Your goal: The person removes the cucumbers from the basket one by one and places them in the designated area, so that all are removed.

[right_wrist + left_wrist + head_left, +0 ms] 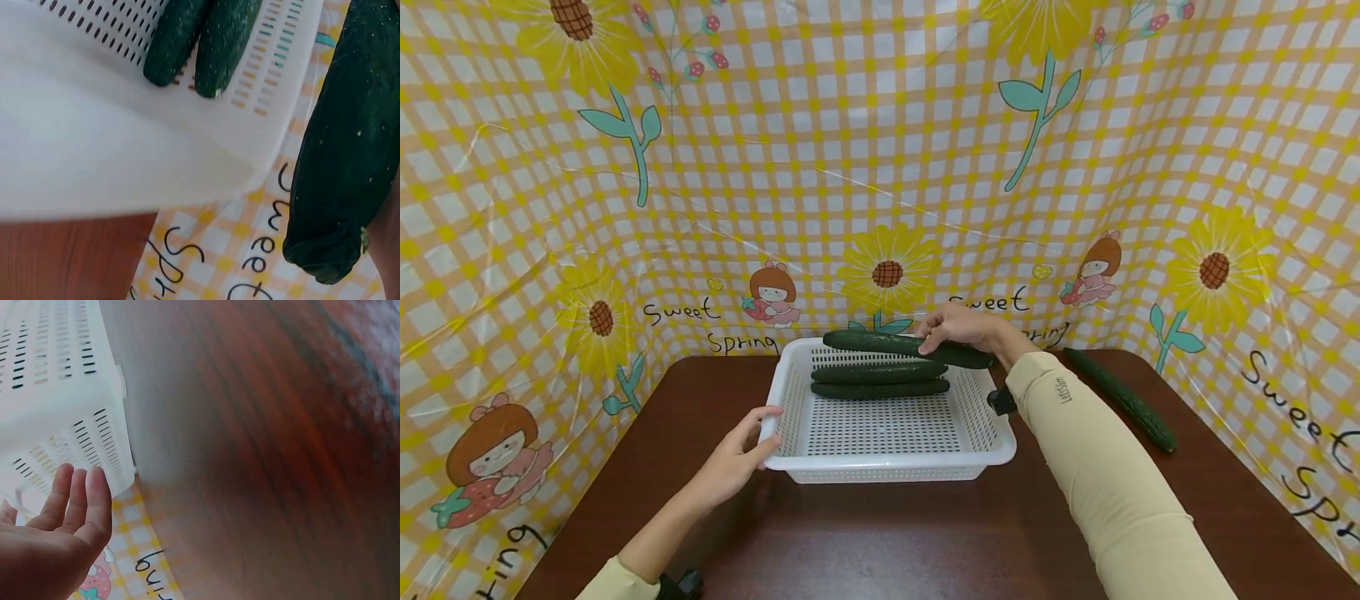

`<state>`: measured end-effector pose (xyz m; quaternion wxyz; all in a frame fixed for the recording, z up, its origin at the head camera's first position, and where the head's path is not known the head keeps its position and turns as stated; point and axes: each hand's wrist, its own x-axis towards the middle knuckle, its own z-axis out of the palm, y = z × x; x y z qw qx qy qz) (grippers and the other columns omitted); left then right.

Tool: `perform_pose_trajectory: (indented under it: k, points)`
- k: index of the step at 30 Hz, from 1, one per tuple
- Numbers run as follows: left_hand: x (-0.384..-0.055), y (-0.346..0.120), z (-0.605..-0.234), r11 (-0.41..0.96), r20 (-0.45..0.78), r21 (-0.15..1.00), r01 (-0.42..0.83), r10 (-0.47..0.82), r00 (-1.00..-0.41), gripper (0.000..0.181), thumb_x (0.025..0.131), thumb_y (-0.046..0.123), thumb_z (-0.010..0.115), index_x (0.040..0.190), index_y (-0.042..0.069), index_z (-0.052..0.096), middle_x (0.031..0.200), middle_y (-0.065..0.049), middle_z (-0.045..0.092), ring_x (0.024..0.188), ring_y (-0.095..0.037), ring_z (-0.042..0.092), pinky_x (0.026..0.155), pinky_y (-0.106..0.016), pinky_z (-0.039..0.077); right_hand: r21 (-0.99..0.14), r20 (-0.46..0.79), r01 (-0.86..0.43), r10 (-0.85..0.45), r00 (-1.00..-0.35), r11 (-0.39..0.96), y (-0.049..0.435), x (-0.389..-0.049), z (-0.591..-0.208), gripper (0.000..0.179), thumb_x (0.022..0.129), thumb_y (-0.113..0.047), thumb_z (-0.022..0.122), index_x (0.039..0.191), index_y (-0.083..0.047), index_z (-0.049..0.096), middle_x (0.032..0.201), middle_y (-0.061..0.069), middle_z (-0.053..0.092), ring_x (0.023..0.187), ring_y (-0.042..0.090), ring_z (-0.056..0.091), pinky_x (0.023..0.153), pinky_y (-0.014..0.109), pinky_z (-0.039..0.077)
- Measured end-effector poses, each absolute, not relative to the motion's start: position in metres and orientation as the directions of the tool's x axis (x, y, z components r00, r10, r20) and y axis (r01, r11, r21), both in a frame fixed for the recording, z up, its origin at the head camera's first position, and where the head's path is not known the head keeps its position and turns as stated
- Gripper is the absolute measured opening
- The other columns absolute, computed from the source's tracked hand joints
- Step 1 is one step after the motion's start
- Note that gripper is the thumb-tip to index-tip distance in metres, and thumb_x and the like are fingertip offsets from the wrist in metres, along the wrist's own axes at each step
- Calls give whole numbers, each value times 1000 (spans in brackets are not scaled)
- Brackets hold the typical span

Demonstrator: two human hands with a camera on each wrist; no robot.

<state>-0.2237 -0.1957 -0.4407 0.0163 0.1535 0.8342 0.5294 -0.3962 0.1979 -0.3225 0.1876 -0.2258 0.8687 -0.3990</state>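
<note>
A white perforated plastic basket [880, 458] stands on the table, with two dark green cucumbers [880, 390] side by side in its far half. My right hand [958, 327] grips another cucumber [880, 342] from above near its middle, holding it over the basket's far rim. In the right wrist view that held cucumber [344, 156] shows large beside the basket's corner. At the basket's left side, my left hand [741, 450] holds the rim. From the left wrist view, several of its fingers [94, 500] lie against the basket's outer wall [94, 434].
One more cucumber [1123, 402] lies on the dark brown table [880, 533] to the right, beyond my right forearm. A checked cloth [880, 167] with sunflowers encloses the table at the back and both sides.
</note>
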Motion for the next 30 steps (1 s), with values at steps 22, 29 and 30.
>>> perform_pose_trajectory:
  k: [22, 29, 30]
  points:
    - [-225, -199, -443, 380, 137, 892, 243, 284, -949, 45, 103, 23, 59, 144, 14, 44, 124, -22, 60, 99, -28, 58, 77, -32, 50, -763, -92, -228, -451, -888, 605, 259, -387, -317, 33, 89, -20, 75, 75, -12, 46, 127, 16, 58, 122, 29, 51, 96, 40, 44]
    - [-226, -199, -443, 359, 141, 901, 243, 288, -947, 44, 102, 22, 59, 143, 15, 44, 126, -22, 59, 103, -31, 58, 77, -34, 50, -780, -80, -190, -395, -915, 596, 286, -382, -321, 35, 90, -21, 74, 75, -12, 44, 119, 15, 52, 113, 28, 46, 90, 41, 39]
    - [-226, -199, -443, 359, 139, 902, 241, 288, -948, 44, 102, 22, 59, 143, 15, 44, 125, -21, 59, 103, -31, 58, 78, -34, 50, -781, -75, -189, -390, -918, 595, 290, -382, -322, 40, 89, -20, 74, 73, -11, 38, 117, 14, 51, 109, 27, 44, 87, 40, 38]
